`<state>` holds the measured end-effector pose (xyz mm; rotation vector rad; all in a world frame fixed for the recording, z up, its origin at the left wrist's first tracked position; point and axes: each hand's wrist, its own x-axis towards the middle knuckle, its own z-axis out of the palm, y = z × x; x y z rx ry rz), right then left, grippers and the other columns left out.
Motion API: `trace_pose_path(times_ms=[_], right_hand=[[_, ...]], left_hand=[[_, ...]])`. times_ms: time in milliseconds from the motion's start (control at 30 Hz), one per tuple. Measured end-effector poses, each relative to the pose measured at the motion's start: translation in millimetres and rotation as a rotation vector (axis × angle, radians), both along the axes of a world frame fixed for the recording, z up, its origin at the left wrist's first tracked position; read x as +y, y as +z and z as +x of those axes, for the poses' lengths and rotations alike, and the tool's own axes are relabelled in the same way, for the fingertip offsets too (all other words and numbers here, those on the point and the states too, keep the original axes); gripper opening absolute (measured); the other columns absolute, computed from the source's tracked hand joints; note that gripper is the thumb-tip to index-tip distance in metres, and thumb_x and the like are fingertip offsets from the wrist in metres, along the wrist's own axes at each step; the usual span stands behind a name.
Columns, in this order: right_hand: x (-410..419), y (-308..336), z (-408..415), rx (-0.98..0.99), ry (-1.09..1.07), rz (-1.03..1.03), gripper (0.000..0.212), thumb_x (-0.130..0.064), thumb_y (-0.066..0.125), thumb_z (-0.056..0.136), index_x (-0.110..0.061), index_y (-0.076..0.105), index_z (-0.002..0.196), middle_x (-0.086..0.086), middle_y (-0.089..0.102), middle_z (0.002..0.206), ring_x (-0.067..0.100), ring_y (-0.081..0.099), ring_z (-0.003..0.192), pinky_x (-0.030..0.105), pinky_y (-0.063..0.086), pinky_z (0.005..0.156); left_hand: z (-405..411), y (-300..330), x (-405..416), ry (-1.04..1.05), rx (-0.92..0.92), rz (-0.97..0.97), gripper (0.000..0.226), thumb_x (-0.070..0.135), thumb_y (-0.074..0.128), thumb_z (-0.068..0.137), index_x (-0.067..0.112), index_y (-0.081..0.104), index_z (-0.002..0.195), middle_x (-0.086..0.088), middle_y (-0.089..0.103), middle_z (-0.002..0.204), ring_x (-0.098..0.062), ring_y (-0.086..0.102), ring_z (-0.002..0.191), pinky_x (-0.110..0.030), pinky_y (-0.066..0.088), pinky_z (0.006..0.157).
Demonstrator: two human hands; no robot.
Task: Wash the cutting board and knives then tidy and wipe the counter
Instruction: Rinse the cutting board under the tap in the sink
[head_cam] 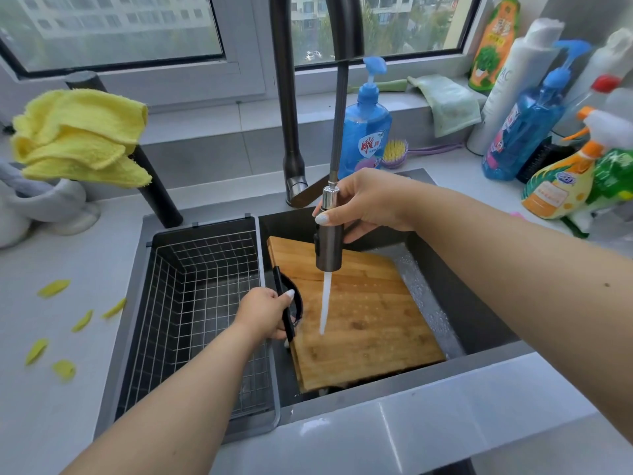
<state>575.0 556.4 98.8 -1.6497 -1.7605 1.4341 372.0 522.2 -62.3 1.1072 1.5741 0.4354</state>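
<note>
the pale grey desk (pixel 61 389) wraps around a dark sink (pixel 479 323), whose left part holds a black wire basket (pixel 191 303). the wooden cutting board (pixel 363 323) lies tilted in the right part of the sink, its far edge higher against the back wall and its near edge low toward the front. a tall dark faucet (pixel 287 97) rises behind the sink, and its hose runs down to the pull-out spray head (pixel 329 241). the right hand (pixel 370 204) is closed around the upper part of that spray head, holding it above the board, and a stream of water (pixel 324 303) falls onto the middle of the wood. the left hand (pixel 263 313) grips the black handle (pixel 286 303) at the board's left edge, fingers curled around it, just beside the basket wall. a yellow cloth (pixel 78 135) hangs over a dark post at the left. cleaning bottles crowd the right rear corner, among them a blue pump bottle (pixel 368 125) just behind the sink and a spray bottle (pixel 561 180) further right. a green cloth (pixel 445 101) lies on the window sill. small yellow scraps (pixel 54 287) lie scattered on the desk left of the sink.
</note>
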Motion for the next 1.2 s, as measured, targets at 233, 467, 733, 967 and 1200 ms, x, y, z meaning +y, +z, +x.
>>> trace_pose_path(times_ms=[233, 467, 733, 967, 1200], right_hand=[[9, 8, 26, -0.296, -0.007, 0.062, 0.032, -0.028, 0.075, 0.079, -0.011, 0.066, 0.105, 0.006, 0.072, 0.098, 0.019, 0.072, 0.087, 0.037, 0.059, 0.081], [14, 20, 36, -0.451, 0.031, 0.066, 0.029, -0.029, 0.075, 0.079, -0.011, 0.066, 0.099, 0.005, 0.071, 0.094, 0.018, 0.072, 0.085, 0.035, 0.059, 0.081], [16, -1, 2, -0.087, -0.012, 0.021, 0.030, -0.021, 0.073, 0.082, -0.010, 0.065, 0.109, 0.004, 0.071, 0.099, 0.017, 0.070, 0.091, 0.032, 0.059, 0.080], [30, -24, -11, -0.057, -0.125, 0.293, 0.025, -0.025, 0.070, 0.086, -0.013, 0.065, 0.108, 0.003, 0.069, 0.100, 0.016, 0.066, 0.095, 0.033, 0.058, 0.085], [39, -18, 18, -0.346, -0.067, 0.403, 0.028, -0.035, 0.070, 0.085, -0.016, 0.064, 0.104, 0.001, 0.066, 0.095, 0.013, 0.062, 0.089, 0.029, 0.055, 0.080]], left_hand=[[1, 3, -1, 0.008, 0.002, 0.003, 0.022, 0.028, 0.057, 0.095, 0.007, 0.053, 0.088, -0.016, 0.069, 0.074, -0.014, 0.066, 0.049, -0.024, 0.050, 0.043], [1, 3, 0, 0.007, 0.001, -0.006, 0.022, 0.028, 0.057, 0.095, 0.006, 0.054, 0.089, -0.016, 0.069, 0.075, -0.015, 0.066, 0.050, -0.024, 0.050, 0.043], [1, 1, 1, 0.020, 0.005, -0.021, 0.023, 0.027, 0.058, 0.094, 0.006, 0.054, 0.088, -0.017, 0.069, 0.074, -0.016, 0.066, 0.050, -0.025, 0.051, 0.044], [1, 0, 2, 0.016, 0.035, -0.012, 0.025, 0.028, 0.057, 0.095, 0.006, 0.052, 0.085, -0.020, 0.070, 0.079, -0.014, 0.066, 0.049, -0.024, 0.051, 0.044], [2, -2, 4, -0.046, 0.147, 0.005, 0.029, 0.030, 0.055, 0.095, 0.006, 0.055, 0.079, -0.017, 0.072, 0.076, -0.025, 0.071, 0.064, -0.043, 0.061, 0.062]])
